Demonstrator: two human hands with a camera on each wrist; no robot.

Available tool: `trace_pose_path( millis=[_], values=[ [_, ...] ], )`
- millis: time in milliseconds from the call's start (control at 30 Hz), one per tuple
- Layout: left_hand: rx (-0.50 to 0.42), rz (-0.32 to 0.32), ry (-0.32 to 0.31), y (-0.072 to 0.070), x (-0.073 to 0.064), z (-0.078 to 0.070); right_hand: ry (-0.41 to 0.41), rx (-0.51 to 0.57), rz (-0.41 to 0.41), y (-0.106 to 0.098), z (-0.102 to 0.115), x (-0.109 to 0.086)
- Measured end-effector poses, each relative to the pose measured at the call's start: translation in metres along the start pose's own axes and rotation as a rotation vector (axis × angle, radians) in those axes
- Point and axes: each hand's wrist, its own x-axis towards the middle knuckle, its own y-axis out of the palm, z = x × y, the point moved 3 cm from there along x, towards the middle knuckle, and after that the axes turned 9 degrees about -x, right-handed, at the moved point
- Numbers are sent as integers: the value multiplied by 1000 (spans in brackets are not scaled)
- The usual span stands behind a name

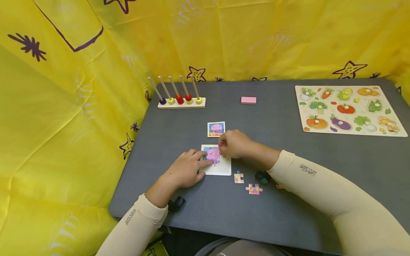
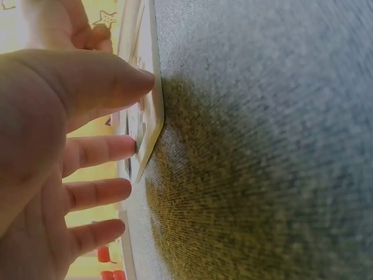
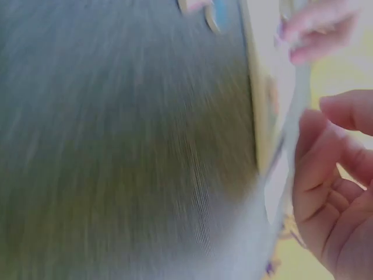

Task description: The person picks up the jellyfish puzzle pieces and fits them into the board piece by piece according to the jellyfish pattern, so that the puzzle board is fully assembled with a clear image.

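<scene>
Currently, left hand (image 1: 185, 170) touches puzzle board (image 1: 225, 168) on grey table (image 1: 272, 220), fingers extended; right hand (image 1: 236, 143) curled at board's upper right, grip unclear. Uneven left-hand pressure might skew board, unseating pink pieces (image 1: 211, 153).

Head view: from above the near side of the puzzle tray (image 1: 225, 169), facing forward and down, spanning most of the table (image 1: 269, 121). Left wrist view: low, close, rolled sideways at the tray's near left, facing past it. Right wrist view: likewise, from its near right. These two share the tray, left hand (image 1: 187, 169) and right hand (image 1: 236, 144).
</scene>
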Motion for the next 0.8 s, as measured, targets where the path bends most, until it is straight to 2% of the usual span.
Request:
trace_pose_path(
  millis=[200,367,500,667,800],
  values=[
    [-30,-23,29,2,5,-2,-14,-90,-26,-24,-30,-39],
    [-45,-36,74,2,7,-3,14,-129,15,-35,-62,-74],
    [-48,-15,74,2,7,-4,47,-119,53,-34,-83,-97],
    [-58,-7,70,3,7,-4,50,-101,10,-25,-95,-118],
    [-71,-7,71,3,8,-6,36,-99,-13,-16,-98,-128]
  ],
)
